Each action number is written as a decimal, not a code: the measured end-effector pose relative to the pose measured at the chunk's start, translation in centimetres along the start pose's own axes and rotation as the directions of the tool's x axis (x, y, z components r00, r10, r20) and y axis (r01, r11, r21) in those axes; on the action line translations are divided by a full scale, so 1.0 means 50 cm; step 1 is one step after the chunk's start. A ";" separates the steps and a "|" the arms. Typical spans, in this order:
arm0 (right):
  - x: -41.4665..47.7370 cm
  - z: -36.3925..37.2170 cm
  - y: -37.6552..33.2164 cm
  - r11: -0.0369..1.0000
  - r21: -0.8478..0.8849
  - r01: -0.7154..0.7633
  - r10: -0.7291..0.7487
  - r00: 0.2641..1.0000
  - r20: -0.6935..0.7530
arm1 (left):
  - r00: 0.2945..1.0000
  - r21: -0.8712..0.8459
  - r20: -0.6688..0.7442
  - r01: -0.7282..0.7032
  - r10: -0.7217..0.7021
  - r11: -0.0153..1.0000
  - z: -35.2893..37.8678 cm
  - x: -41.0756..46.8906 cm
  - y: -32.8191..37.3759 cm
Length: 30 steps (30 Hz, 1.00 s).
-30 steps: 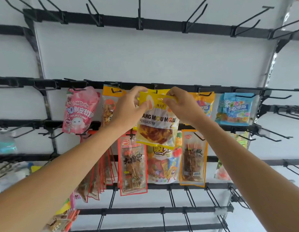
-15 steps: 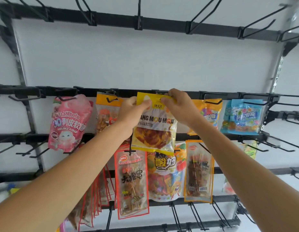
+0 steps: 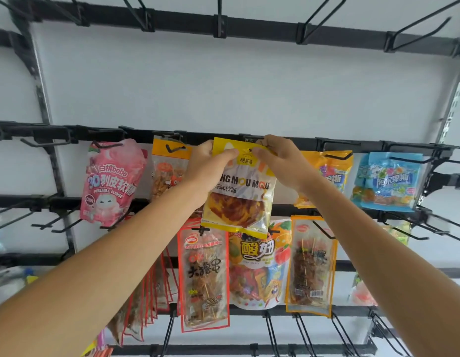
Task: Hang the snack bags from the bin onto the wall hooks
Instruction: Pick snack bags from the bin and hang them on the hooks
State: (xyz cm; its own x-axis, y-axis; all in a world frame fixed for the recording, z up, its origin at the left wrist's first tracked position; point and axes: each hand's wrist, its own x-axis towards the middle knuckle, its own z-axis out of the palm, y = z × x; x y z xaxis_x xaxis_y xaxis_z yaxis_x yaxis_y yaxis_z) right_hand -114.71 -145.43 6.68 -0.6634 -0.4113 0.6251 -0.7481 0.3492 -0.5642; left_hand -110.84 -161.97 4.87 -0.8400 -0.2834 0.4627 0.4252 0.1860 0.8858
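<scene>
A yellow snack bag (image 3: 240, 199) with dark gummy strips hangs from both my hands in front of the second rail (image 3: 295, 140). My left hand (image 3: 208, 166) pinches its top left corner and my right hand (image 3: 280, 161) pinches the top right beside the punched hole. The bag's top edge is level with a black hook tip (image 3: 250, 150) at the hole. Whether the hook passes through the hole I cannot tell. The bin is out of view.
Bags hang on the same rail: a pink pouch (image 3: 111, 181), an orange bag (image 3: 169, 171), another yellow bag (image 3: 329, 173), a blue bag (image 3: 388, 181). The row below holds red-edged (image 3: 205, 276) and orange-edged (image 3: 311, 264) skewer packs. The top rail (image 3: 262, 24) carries bare hooks.
Both hands have lifted the yellow bag slightly, bringing its top up to the rail and the hook tip. My view has shifted a little.
</scene>
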 end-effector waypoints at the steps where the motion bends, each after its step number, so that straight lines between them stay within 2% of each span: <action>1: 0.000 0.001 0.001 1.000 0.009 -0.004 0.004 1.000 0.004 | 1.000 0.005 -0.012 -0.005 0.005 1.000 0.003 0.000 0.000; 5: 0.004 -0.004 -0.001 0.999 0.045 -0.022 0.020 0.999 0.043 | 0.999 0.014 -0.047 -0.019 0.019 1.000 0.007 0.000 -0.001; 12: 0.024 -0.027 0.010 0.967 0.173 -0.186 0.147 0.965 0.217 | 0.997 0.015 -0.069 0.020 -0.019 1.000 0.013 -0.001 0.000; 16: 0.030 -0.014 0.026 0.967 0.109 -0.231 0.206 0.957 0.204 | 0.995 0.041 -0.092 0.026 -0.022 0.999 0.022 -0.003 -0.007; 19: 0.034 -0.008 0.032 0.978 0.041 -0.206 0.197 0.968 0.155 | 0.995 0.041 -0.101 0.024 -0.019 0.999 0.025 0.004 -0.020; 26: 0.058 0.009 0.053 0.988 -0.109 -0.112 0.114 0.993 0.008 | 0.964 0.337 -0.154 -0.155 0.217 0.929 0.027 0.022 -0.062; 28: 0.065 0.014 0.061 0.988 -0.107 -0.110 0.108 0.994 -0.021 | 0.926 0.467 -0.107 -0.275 0.362 0.840 0.024 0.020 -0.072; 30: 0.071 0.019 0.067 0.989 -0.115 -0.095 0.091 0.995 -0.045 | 0.855 0.618 0.005 -0.410 0.519 0.671 0.017 0.016 -0.081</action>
State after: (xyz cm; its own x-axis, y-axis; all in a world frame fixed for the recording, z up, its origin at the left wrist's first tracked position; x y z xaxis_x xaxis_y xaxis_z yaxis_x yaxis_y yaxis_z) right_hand -119.56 -146.51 6.48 -0.7285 -0.3395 0.5950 -0.6780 0.4810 -0.5558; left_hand -113.52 -162.15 1.60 -0.4993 -0.1416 0.8548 0.4210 0.8226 0.3822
